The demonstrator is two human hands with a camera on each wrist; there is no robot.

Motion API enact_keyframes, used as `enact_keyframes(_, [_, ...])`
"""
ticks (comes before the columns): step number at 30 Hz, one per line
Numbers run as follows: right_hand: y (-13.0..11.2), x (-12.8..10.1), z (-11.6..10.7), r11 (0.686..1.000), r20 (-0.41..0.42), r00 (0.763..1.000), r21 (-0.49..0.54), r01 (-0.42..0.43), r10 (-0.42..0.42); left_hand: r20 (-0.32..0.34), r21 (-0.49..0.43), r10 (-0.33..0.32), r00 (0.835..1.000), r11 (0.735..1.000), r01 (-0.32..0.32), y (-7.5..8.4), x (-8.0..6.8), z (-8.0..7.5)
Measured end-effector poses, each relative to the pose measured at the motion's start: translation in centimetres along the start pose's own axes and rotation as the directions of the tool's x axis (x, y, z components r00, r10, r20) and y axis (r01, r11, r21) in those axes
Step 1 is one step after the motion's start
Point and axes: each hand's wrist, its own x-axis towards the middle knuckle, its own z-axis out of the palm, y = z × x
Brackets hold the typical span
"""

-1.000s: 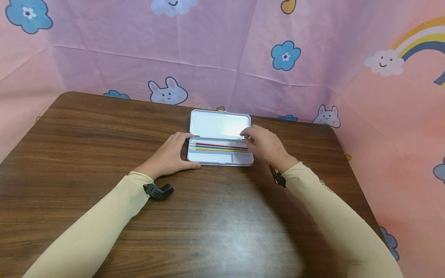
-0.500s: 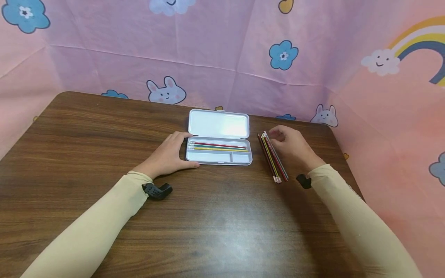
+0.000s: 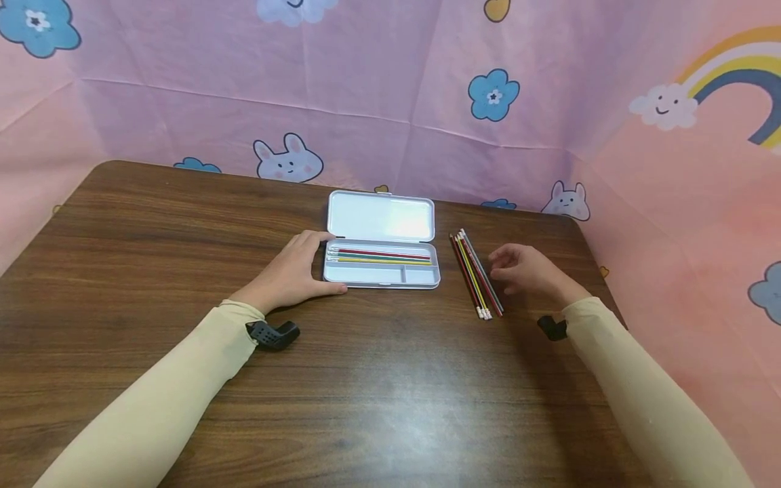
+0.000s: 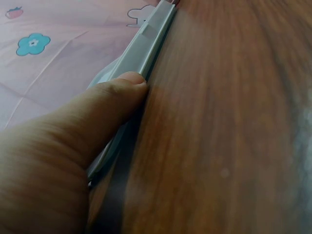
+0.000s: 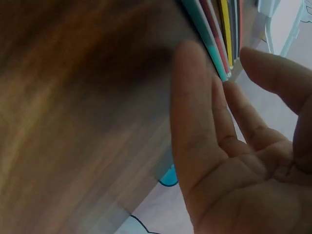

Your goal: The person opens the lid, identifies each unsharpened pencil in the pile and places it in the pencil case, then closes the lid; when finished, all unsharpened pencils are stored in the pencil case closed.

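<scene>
A white pencil case (image 3: 365, 275) lies with its lid (image 3: 379, 217) folded back. Red, green and yellow pencils (image 3: 381, 257) rest side by side in its rear compartment. My left hand (image 3: 285, 272) grips the case's left end, thumb at the front edge and fingers by the hinge. In the left wrist view the thumb presses against the side of the case (image 4: 139, 48). Several loose pencils (image 3: 472, 276) form a bundle on the table to the right of the case. My right hand (image 3: 527, 271) is just right of that bundle, fingers loosely bent and holding nothing.
The brown wooden table (image 3: 366, 393) extends to all sides. A pink and purple patterned cloth (image 3: 378, 88) hangs behind its back edge and along the right side. The case's two front compartments show bare white bottoms.
My right hand has moved away from the case, past the loose pencils, to their right side. The bundle it covered now shows. My left hand keeps its place on the case.
</scene>
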Motion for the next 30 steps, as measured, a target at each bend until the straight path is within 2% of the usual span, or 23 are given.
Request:
enact_keyframes(6, [0.4, -0.1, 0.5, 0.998, 0.068, 0.997, 0.036, -0.047, 0.044, 0.0, 0.003, 0.002, 1.0, 1.0, -0.002, 0.0, 0.0, 0.0])
enact_keyframes(13, [0.5, -0.2, 1.2, 0.994, 0.072, 0.996, 0.087, -0.06, 0.054, -0.005, 0.008, 0.006, 1.0, 1.0, -0.006, -0.1, 0.0, 0.1])
enact_keyframes(20, [0.3, 0.1, 1.6, 0.998, 0.056, 0.997, 0.016, -0.062, 0.061, -0.009, 0.011, -0.004, 1.0, 1.0, 0.004, -0.2, 0.0, 0.1])
enact_keyframes(30, [0.6, 0.2, 1.6, 0.998, 0.043, 0.997, 0.009, -0.061, 0.06, -0.006, 0.002, 0.0, 1.0, 1.0, 0.0, -0.1, 0.1, 0.1])
